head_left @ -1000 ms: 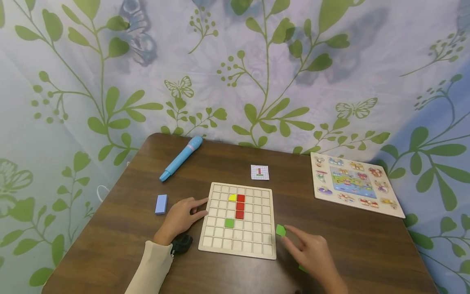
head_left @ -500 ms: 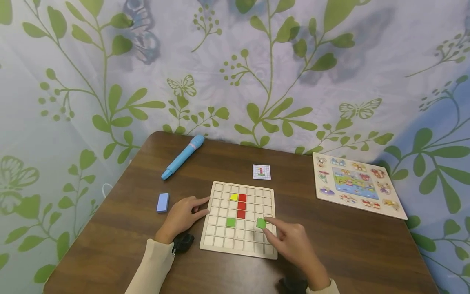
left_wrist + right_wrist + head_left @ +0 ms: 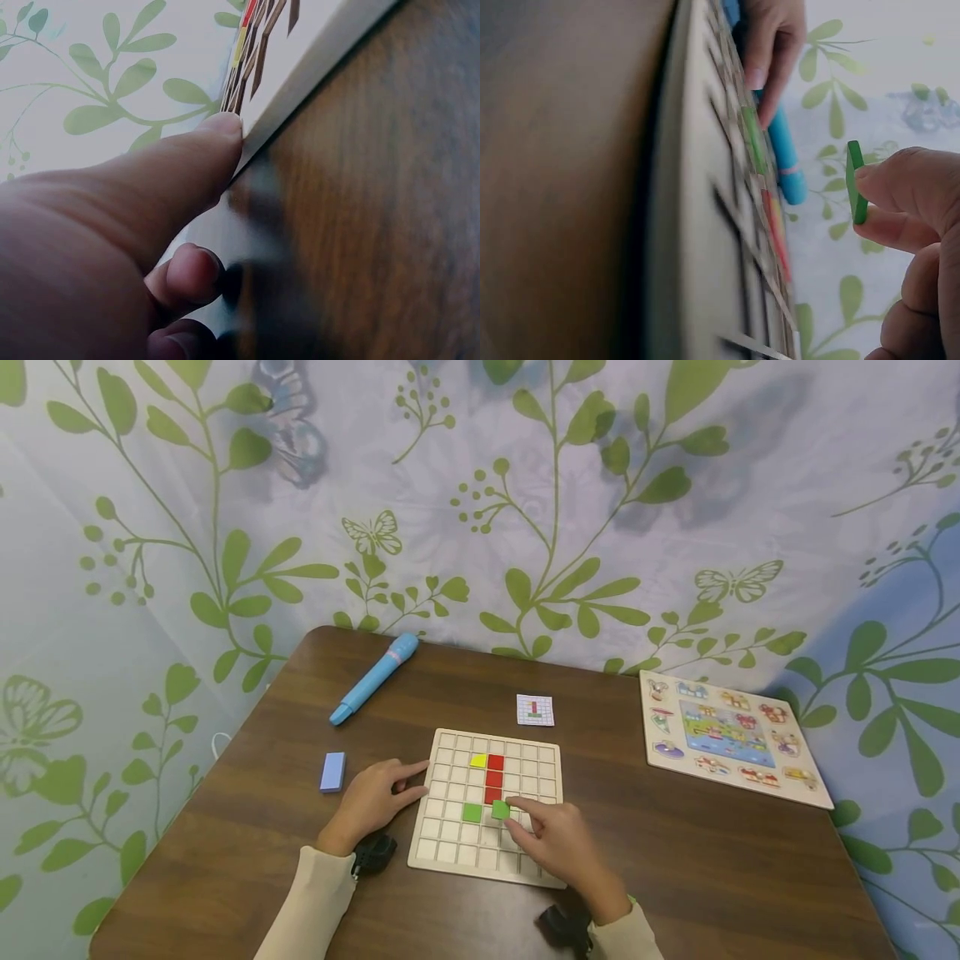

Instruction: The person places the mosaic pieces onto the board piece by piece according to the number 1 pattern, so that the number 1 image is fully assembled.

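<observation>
A wooden grid board (image 3: 446,852) lies on the table, bearing a column of red tiles (image 3: 493,779), a yellow tile (image 3: 478,761) at their upper left and a green tile (image 3: 472,812) lower left. My left hand (image 3: 371,797) touches the board's left edge with thumb and index fingertips; in the left wrist view the thumb (image 3: 187,154) presses its side. Between thumb and index finger, my right hand (image 3: 558,843) pinches another green square tile (image 3: 856,184), which overlaps the cell below the red column in the head view. The right wrist view shows that tile above the board surface.
Beyond the board lies a small pattern card (image 3: 535,710). A blue toy microphone (image 3: 375,679) is at the back left, a blue block (image 3: 332,772) left of my hand. A picture puzzle board (image 3: 735,735) lies at right. Some green (image 3: 632,900) shows behind my right wrist.
My right hand has moved left from beside the board's right edge to over its middle, carrying the green tile. The left hand stays at the board's left edge.
</observation>
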A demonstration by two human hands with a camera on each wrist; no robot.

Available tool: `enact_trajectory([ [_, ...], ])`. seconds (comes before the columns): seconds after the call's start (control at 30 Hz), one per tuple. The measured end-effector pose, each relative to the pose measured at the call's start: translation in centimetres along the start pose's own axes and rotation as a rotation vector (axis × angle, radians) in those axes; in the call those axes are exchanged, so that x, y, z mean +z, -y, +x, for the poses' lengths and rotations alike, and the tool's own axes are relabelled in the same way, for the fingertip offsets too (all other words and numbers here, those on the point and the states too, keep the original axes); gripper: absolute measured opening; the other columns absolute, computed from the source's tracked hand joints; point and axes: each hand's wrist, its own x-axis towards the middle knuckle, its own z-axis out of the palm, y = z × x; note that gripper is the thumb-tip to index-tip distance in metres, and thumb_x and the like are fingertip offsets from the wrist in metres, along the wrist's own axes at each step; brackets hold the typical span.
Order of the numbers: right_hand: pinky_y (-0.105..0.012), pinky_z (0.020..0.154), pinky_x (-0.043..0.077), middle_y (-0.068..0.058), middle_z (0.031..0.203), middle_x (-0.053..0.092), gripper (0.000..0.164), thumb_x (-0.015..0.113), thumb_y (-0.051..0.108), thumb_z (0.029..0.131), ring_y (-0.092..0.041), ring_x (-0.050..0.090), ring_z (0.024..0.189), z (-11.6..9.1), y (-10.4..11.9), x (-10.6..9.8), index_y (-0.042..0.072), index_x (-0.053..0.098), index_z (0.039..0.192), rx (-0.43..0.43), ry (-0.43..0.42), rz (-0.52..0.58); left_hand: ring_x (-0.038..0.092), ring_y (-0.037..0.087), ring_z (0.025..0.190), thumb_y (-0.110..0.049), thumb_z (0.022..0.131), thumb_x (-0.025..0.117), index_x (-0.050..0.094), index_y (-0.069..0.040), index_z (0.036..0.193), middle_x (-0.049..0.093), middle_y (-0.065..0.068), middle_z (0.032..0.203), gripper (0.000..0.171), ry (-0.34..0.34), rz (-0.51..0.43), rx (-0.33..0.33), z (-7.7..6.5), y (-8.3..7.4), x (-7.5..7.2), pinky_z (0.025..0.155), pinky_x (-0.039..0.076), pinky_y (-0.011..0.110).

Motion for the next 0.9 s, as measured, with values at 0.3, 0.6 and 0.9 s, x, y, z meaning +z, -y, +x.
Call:
enact_trajectory([
  [0.3, -0.012, 0.047, 0.020, 0.024, 0.057, 0.025, 0.024, 0.082, 0.016, 0.088, 0.010, 0.017, 0.052, 0.3, -0.9, 1.7, 0.013, 0.080, 0.112, -0.039, -0.044, 0.049, 0.038, 0.008, 0.061, -0.040, 0.093, 0.076, 0.066, -0.027, 0.140, 0.044, -0.011, 0.072, 0.050, -0.011, 0.004, 0.006, 0.3, -0.3, -0.3, 0.060, 0.034, 0.028],
  [0.6, -0.013, 0.047, 0.021, 0.025, 0.055, 0.026, 0.025, 0.082, 0.019, 0.089, 0.011, 0.018, 0.050, 0.2, -1.1, 2.2, 0.014, 0.080, 0.112, -0.008, -0.005, 0.075, 0.037, 0.008, 0.061, -0.041, 0.093, 0.076, 0.066, -0.027, 0.140, 0.044, -0.011, 0.072, 0.050, -0.009, 0.006, 0.006, 0.3, -0.2, -0.3, 0.060, 0.034, 0.028],
  [0.9, -0.013, 0.047, 0.020, 0.025, 0.054, 0.024, 0.026, 0.082, 0.022, 0.088, 0.011, 0.016, 0.051, 0.1, -1.1, 2.8, 0.013, 0.080, 0.112, -0.048, -0.002, -0.008, 0.036, 0.009, 0.061, -0.040, 0.092, 0.077, 0.066, -0.027, 0.140, 0.043, -0.010, 0.072, 0.051, 0.010, -0.018, -0.020, -0.1, -0.3, -0.1, 0.061, 0.033, 0.028],
])
